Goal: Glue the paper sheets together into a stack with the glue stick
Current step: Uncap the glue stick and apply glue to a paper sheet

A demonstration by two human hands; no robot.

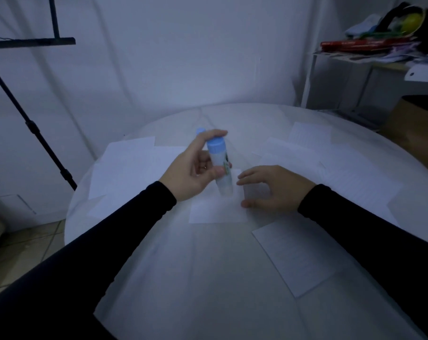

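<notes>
My left hand [193,173] grips a glue stick [219,165] with a white body and blue end, tilted nearly upright over a small white paper sheet [215,209] in the middle of the round white table [208,278]. A blue cap [200,131] sits just behind my left fingers. My right hand [274,187] rests with spread fingers on the right edge of that sheet. More sheets lie at the left [124,163], at the far right [313,153] and near the front right [296,256].
A black tripod stand [36,133] rises at the left of the table. A white shelf [379,60] with red boxes and clutter stands at the back right, with a brown cardboard box [414,133] below it. A white backdrop hangs behind.
</notes>
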